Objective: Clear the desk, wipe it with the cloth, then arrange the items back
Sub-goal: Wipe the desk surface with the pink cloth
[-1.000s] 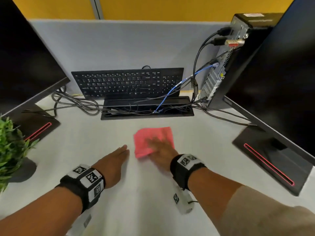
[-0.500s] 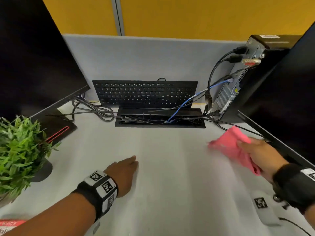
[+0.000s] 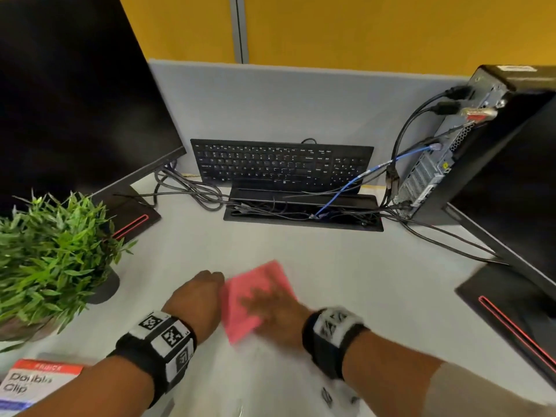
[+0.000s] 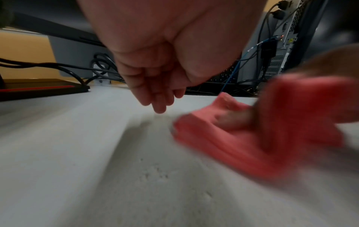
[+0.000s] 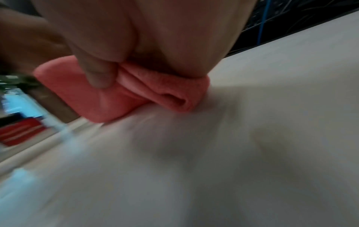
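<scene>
A folded pink cloth [image 3: 258, 284] lies on the pale grey desk [image 3: 376, 281], front centre. My right hand [image 3: 270, 308] lies flat on top of it and presses it down; the hand is blurred by motion. In the right wrist view the thumb [image 5: 97, 73] pushes into the bunched cloth [image 5: 120, 104]. My left hand [image 3: 198, 299] sits just left of the cloth, almost touching its edge. In the left wrist view its fingers [image 4: 155, 95] hang loosely curled just above the desk and hold nothing, with the cloth [image 4: 213, 138] beside them.
A black keyboard [image 3: 279, 167] leans against the back partition behind a cable tray [image 3: 301, 215]. A potted plant [image 3: 51, 257] and a box of clips [image 3: 33, 383] sit at the left. Monitor bases [image 3: 132, 218] [image 3: 511, 311] flank both sides. A PC tower [image 3: 445, 155] with loose cables stands back right.
My right hand swept the cloth from the right, near the monitor stand, back to the centre beside my left hand. The left hand's fingers have curled in.
</scene>
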Tool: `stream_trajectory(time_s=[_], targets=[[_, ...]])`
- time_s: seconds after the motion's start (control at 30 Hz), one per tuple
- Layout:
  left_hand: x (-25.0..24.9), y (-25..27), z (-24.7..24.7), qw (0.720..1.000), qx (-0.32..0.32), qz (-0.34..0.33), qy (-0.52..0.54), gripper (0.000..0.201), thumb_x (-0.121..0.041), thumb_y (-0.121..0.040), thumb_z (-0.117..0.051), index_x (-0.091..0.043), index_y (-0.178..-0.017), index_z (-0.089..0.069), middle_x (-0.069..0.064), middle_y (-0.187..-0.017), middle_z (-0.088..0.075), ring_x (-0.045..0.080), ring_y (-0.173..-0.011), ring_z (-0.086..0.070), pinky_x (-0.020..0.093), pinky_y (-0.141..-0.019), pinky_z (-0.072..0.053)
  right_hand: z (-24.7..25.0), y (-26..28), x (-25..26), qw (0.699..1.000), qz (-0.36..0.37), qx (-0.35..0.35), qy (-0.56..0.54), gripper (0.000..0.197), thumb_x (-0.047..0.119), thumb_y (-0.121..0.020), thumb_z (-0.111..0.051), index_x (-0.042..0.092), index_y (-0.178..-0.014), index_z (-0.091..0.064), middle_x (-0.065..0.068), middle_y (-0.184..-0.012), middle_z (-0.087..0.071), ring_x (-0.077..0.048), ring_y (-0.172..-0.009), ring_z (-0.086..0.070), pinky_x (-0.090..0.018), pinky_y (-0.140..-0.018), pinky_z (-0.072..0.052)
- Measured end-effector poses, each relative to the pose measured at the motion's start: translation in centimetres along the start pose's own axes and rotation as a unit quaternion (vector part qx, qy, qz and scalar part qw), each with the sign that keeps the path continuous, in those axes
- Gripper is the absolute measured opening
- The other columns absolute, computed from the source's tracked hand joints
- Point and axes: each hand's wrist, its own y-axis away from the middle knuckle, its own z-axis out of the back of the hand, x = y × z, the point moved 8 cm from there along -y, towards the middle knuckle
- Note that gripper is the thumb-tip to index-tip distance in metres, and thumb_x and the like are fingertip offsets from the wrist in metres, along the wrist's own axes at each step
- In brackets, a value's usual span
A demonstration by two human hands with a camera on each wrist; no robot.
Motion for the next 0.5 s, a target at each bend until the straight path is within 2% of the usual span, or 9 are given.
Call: stream_trajectory(time_s=[0.03,0.1,0.17,0.23,0.3,0.33,0.4,0.43,0.5], targets=[[0.0,0.3,-0.1,1.000,0.018,0.000,-0.013,0.041,-0.008,-0.089,-0.039,-0.020,-0.127,-0.050,0.002,-0.126,-0.051,0.025,-0.112,-0.057,0.032,-0.091,-0.046,-1.7,1.9,1.1,0.998,0.037,0.044,0.003,0.047,0.009,-0.090,-0.057,0.006,-0.137,-0.051,-0.021,-0.145,-0.043,-0.042,-0.136,-0.037,-0.055,-0.114,-0.017],[-0.5,0.8,-1.2,0.997,0.053,-0.045,-0.032,0.047,-0.009,-0.091,-0.038,-0.020,-0.136,-0.043,0.003,-0.134,-0.045,0.022,-0.121,-0.050,0.030,-0.097,-0.042,-3.3,6.1,1.9,0.991,0.050,0.119,-0.046,0.044,0.015,-0.091,-0.056,0.018,-0.134,-0.054,0.005,-0.143,-0.046,-0.023,-0.137,-0.038,-0.041,-0.118,-0.012],[-0.7,1.4,-2.2,0.992,0.089,-0.074,-0.054,0.051,-0.010,-0.091,-0.039,-0.019,-0.141,-0.039,0.004,-0.143,-0.037,0.021,-0.128,-0.043,0.030,-0.103,-0.040,-2.3,9.8,0.5,0.971,-0.039,0.153,-0.179,0.027,0.015,-0.092,-0.055,0.025,-0.115,-0.065,0.036,-0.107,-0.055,0.010,-0.107,-0.053,-0.020,-0.104,-0.042],[-0.6,1.7,-3.0,0.987,0.116,-0.081,-0.077,0.053,-0.011,-0.091,-0.040,-0.020,-0.143,-0.036,0.005,-0.151,-0.027,0.023,-0.134,-0.036,0.032,-0.108,-0.037,0.9,12.9,-2.0,0.930,-0.112,0.106,-0.332,0.016,0.012,-0.087,-0.061,0.020,-0.080,-0.074,0.027,-0.072,-0.066,0.012,-0.069,-0.058,-0.008,-0.065,-0.047],[-0.5,2.1,-3.6,0.981,0.140,-0.085,-0.102,0.056,-0.013,-0.091,-0.041,-0.020,-0.146,-0.032,0.006,-0.155,-0.021,0.026,-0.137,-0.031,0.036,-0.111,-0.033,5.0,15.3,-5.2,0.886,-0.156,-0.045,-0.433,0.017,0.014,-0.073,-0.073,0.013,-0.088,-0.079,-0.001,-0.088,-0.076,-0.010,-0.080,-0.069,-0.021,-0.071,-0.054],[-0.5,2.2,-3.8,0.979,0.148,-0.086,-0.110,0.057,-0.014,-0.091,-0.043,-0.020,-0.146,-0.031,0.007,-0.155,-0.020,0.027,-0.138,-0.030,0.038,-0.111,-0.033,6.5,16.3,-6.9,0.841,-0.188,-0.120,-0.493,0.026,0.011,-0.070,-0.075,0.008,-0.095,-0.077,-0.015,-0.098,-0.074,-0.024,-0.089,-0.070,-0.030,-0.076,-0.058],[-0.3,2.4,-4.1,0.975,0.159,-0.089,-0.130,0.060,-0.014,-0.089,-0.046,-0.019,-0.147,-0.028,0.008,-0.154,-0.020,0.028,-0.137,-0.030,0.041,-0.110,-0.035,8.7,18.0,-9.4,0.768,-0.229,-0.239,-0.548,0.030,0.013,-0.079,-0.065,-0.001,-0.105,-0.070,-0.026,-0.106,-0.070,-0.038,-0.094,-0.069,-0.044,-0.078,-0.059],[-0.4,2.6,-4.2,0.971,0.164,-0.091,-0.145,0.062,-0.014,-0.089,-0.047,-0.018,-0.147,-0.027,0.008,-0.154,-0.020,0.029,-0.137,-0.030,0.043,-0.110,-0.036,9.7,18.7,-10.5,0.756,-0.251,-0.281,-0.535,0.028,0.015,-0.087,-0.058,-0.001,-0.109,-0.067,-0.024,-0.102,-0.071,-0.037,-0.088,-0.070,-0.044,-0.074,-0.060],[0.1,2.8,-4.5,0.969,0.166,-0.097,-0.153,0.061,-0.014,-0.089,-0.046,-0.018,-0.146,-0.027,0.008,-0.154,-0.020,0.029,-0.138,-0.030,0.045,-0.110,-0.036,10.9,18.9,-11.6,0.750,-0.304,-0.369,-0.458,0.027,0.024,-0.095,-0.053,0.005,-0.110,-0.065,-0.015,-0.081,-0.069,-0.022,-0.057,-0.065,-0.026,-0.049,-0.056]])
